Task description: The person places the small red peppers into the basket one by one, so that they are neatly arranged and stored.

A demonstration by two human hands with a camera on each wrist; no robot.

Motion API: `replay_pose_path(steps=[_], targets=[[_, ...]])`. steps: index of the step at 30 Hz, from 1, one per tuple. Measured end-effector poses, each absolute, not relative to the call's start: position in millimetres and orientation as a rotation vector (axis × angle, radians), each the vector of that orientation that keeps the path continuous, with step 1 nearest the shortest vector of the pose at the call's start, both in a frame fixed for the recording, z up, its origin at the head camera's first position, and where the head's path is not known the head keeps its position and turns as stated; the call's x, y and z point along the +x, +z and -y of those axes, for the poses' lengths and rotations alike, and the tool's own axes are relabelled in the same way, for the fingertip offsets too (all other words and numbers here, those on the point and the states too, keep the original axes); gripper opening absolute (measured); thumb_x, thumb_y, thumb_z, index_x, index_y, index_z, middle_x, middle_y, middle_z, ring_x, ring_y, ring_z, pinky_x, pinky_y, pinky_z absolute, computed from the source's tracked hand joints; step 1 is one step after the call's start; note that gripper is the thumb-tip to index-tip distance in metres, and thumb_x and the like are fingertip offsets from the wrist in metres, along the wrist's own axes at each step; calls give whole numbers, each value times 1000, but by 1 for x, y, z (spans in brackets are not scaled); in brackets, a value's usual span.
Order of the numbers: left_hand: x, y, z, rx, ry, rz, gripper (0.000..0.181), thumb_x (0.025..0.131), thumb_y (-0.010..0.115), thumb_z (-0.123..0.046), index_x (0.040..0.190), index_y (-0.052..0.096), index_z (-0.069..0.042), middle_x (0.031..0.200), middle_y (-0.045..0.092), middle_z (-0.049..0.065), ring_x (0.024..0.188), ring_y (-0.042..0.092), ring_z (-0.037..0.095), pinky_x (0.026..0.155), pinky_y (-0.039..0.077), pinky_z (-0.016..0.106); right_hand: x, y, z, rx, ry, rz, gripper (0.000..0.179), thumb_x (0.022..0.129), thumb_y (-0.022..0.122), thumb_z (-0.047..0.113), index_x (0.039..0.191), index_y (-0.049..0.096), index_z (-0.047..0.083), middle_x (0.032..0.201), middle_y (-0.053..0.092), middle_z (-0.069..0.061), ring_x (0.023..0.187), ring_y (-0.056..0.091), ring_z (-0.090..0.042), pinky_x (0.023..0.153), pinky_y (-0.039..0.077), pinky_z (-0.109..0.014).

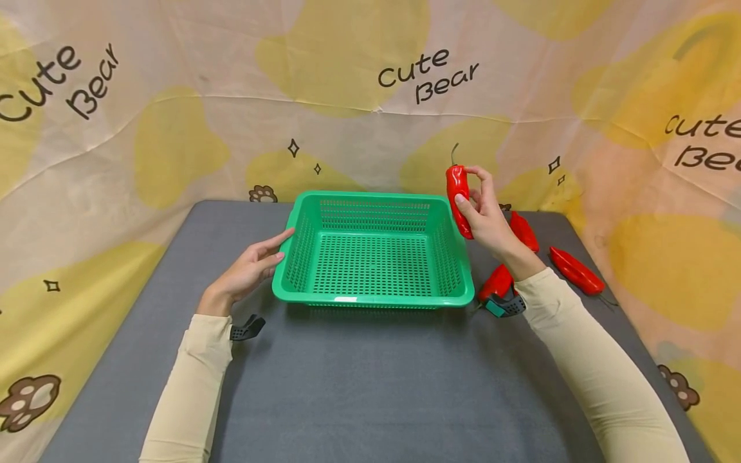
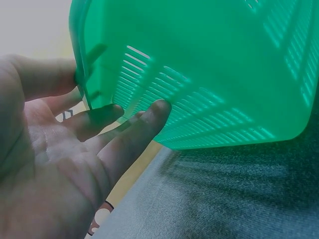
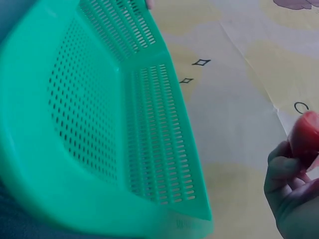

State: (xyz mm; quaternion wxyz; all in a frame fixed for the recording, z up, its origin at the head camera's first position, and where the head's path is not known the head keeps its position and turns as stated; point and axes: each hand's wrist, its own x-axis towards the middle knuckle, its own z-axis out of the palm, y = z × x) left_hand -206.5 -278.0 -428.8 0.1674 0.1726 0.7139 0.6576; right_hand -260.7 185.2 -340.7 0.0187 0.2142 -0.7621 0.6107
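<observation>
A green plastic basket with slotted walls stands on the grey table, nothing inside it. At its left side my left hand touches the rim with nearly straight fingers; in the left wrist view, fingertips lie near the slotted outer wall. My right hand pinches a glossy red pepper between thumb and fingers, above the basket's right rim, stem pointing up. The right wrist view shows only part of this pepper, at the edge. Behind the right arm lie more red peppers, partly hidden.
A grey cloth-covered table extends in front of the basket. A printed fabric backdrop hangs behind and to both sides. Each wrist wears a dark strap, such as the left strap.
</observation>
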Motion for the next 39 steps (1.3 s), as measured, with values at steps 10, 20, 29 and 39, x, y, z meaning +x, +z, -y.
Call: replay_pose_path(steps=[10,20,29,39], targets=[[-206,-429,280,523,1841,-2047,61,110,43,-20,163,15,-11,166,19,28,128,59,5,98,54,21,-269,-339,-166,876,1920,2419,59,103,48,1,156,24,12,124,47,-14,74,65,-14,61,58,-26],[-206,-427,280,494,1849,-2029,62,109,45,-20,164,15,-15,165,23,26,128,60,5,99,53,22,-276,-328,-135,1006,1954,2533,75,97,58,-8,159,24,15,143,42,-24,85,71,-26,67,62,-31],[-209,-426,278,477,1856,-2041,61,109,44,-19,164,16,-15,165,24,27,127,60,5,99,53,21,-280,-334,-109,1043,1919,2611,74,98,60,-3,158,22,17,145,41,-24,92,70,-41,75,63,-39],[-208,-427,276,497,1854,-2070,61,109,46,-17,163,19,-11,159,36,27,122,64,6,96,55,22,-283,-350,-93,1011,1913,2683,73,98,61,-2,156,24,22,146,41,-22,96,70,-42,83,62,-49]])
